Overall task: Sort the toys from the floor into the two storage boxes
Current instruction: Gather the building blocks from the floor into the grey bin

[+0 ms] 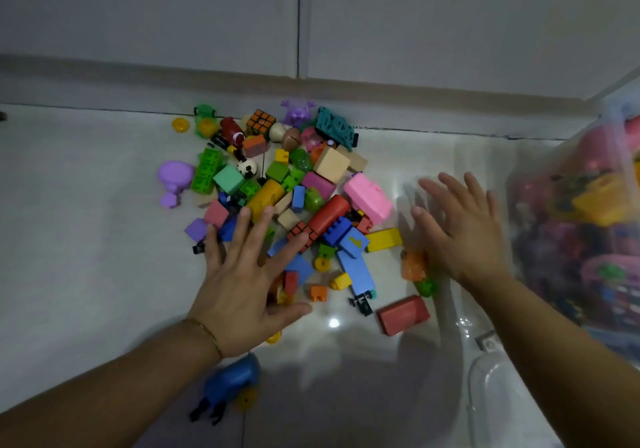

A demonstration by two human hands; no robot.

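Lying nearest, under the left wrist, is a blue toy animal point(232, 377). Beside the right forearm sits a clear plastic container point(498, 399), its contents impossible to make out. The left hand point(242, 276) is flat with fingers splayed over the near edge of the toy pile point(277, 184), gripping nothing. The right hand point(462, 229), blurred, is likewise spread wide and holds nothing, just above an orange toy point(412, 265). Right of it, a clear storage box point(554, 240) is packed with colourful toys.

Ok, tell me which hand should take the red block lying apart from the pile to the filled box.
Right. The right hand is open near the red block, and the filled box stands on that side. The left hand is spread over the pile, farther off.
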